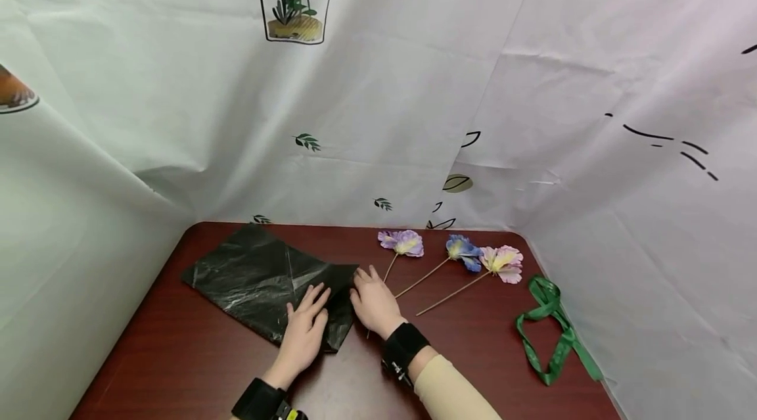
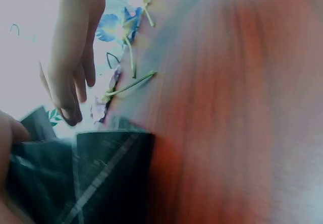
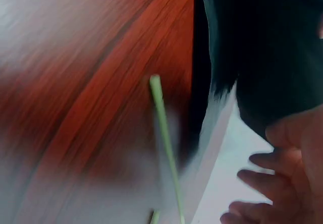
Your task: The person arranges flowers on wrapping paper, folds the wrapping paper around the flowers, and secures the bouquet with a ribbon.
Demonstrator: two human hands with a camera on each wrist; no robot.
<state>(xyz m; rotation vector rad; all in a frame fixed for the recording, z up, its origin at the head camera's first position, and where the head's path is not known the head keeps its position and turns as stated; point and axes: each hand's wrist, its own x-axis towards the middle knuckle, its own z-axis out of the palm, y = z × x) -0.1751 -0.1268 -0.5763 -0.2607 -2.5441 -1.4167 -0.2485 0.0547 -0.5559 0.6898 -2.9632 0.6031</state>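
A pale cloth (image 1: 384, 98) printed with plants hangs behind and beside the reddish-brown tabletop (image 1: 160, 374). On the tabletop's left half lies a creased black sheet (image 1: 254, 275), its far tip at the back edge and its right end folded over. A green ribbon (image 1: 568, 334) lies in a loose loop along the right edge. Close to the back right corner rests a pink and yellow flower (image 1: 503, 265); a lilac flower (image 1: 408, 244) lies by the back edge, and a blue flower (image 1: 464, 254) between them. Their stems point toward the front edge. The left hand (image 1: 303, 333) lies on the sheet's folded part, fingers spread, grasping nothing. The right hand (image 1: 375, 302) is at the sheet's right corner, fingers loose and apart; whether its thumb touches the sheet I cannot tell. Each wrist wears a black band (image 1: 405, 345).
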